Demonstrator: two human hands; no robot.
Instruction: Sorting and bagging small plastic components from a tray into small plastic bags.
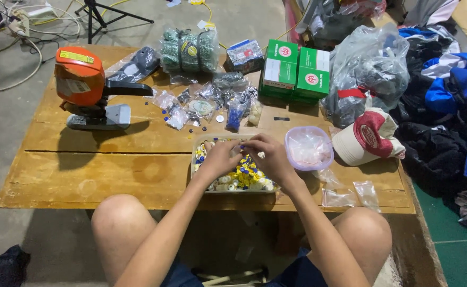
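A clear rectangular tray full of small yellow, blue and white buttons lies at the near edge of a low wooden table. Both my hands rest over it. My left hand is curled with its fingertips in the buttons. My right hand meets it at the fingertips above the tray's middle, and the two seem to pinch something small between them; what it is cannot be made out.
A lilac-rimmed round tub stands right of the tray, beside a red-and-cream cap. An orange machine, small bagged parts, green boxes and a grey plastic bag lie behind. Clothes are piled at the right.
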